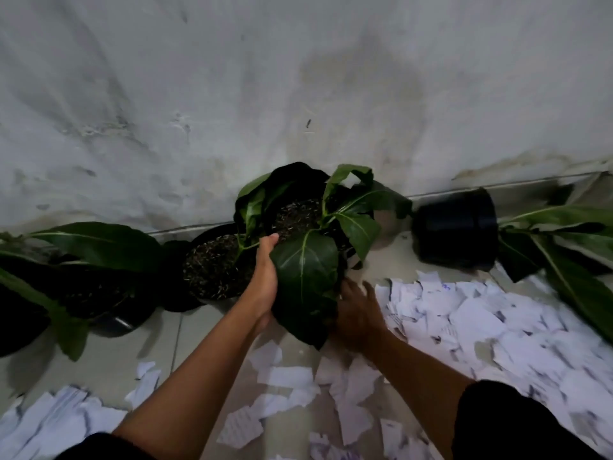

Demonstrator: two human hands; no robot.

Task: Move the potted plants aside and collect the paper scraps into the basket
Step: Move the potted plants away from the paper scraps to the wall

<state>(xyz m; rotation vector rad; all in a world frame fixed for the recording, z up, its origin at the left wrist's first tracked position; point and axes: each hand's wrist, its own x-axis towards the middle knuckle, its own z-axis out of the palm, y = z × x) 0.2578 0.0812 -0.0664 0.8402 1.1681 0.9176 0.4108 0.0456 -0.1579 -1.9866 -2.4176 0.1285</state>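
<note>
Paper scraps (464, 313) across tiled floor (109, 356), stained wall (298, 78) behind

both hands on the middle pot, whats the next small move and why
Probably carry the pot toward the wall and set it beside the left pot. Left hand and right hand hold its sides, and scraps lie on the floor just right of it.
</note>
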